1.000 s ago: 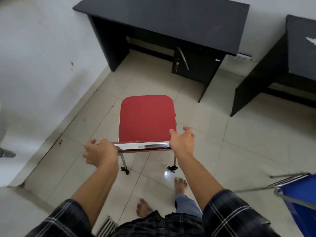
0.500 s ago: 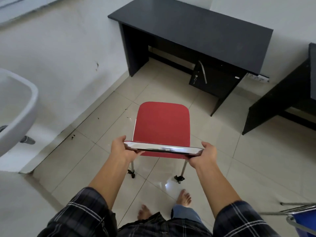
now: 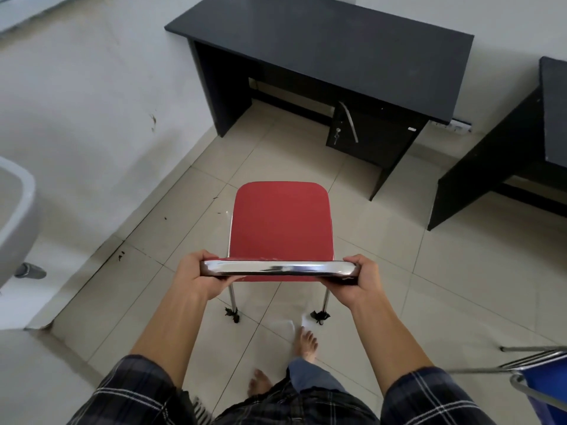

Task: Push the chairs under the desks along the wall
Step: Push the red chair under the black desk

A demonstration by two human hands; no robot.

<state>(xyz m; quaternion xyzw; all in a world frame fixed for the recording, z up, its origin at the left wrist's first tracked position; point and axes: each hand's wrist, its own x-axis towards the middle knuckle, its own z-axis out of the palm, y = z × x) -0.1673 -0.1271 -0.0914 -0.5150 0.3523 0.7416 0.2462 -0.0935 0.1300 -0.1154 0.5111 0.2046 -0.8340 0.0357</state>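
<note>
Chrome backrest rail [image 3: 277,268] is clamped at both ends: the left hand [image 3: 199,276] wraps its left end, the right hand [image 3: 362,280] its right end, fingers curled shut around the tube. The rail belongs to the red chair [image 3: 280,223], which sits in the centre of the frame on the tiled floor [image 3: 429,271], seat pointing toward the black desk [image 3: 337,53] in the upper centre. Chair and desk are well apart; the push is judged to be in its approach stage.

Risks:
- The desk's drawer unit [image 3: 372,133] fills the right part of the underside. A chair steered too far right would likely strike it; the open bay lies to the left.
- The left desk panel [image 3: 221,90] bounds that bay; an over-correction could hit it.
- Rear legs may catch on tile joints and tip the chair forward.

Surroundings: a second black desk [image 3: 521,142] at the upper right, a blue chair [image 3: 546,388] at the lower right edge, a white basin [image 3: 15,216] at the left edge. No object lies between the red chair and the open bay.
</note>
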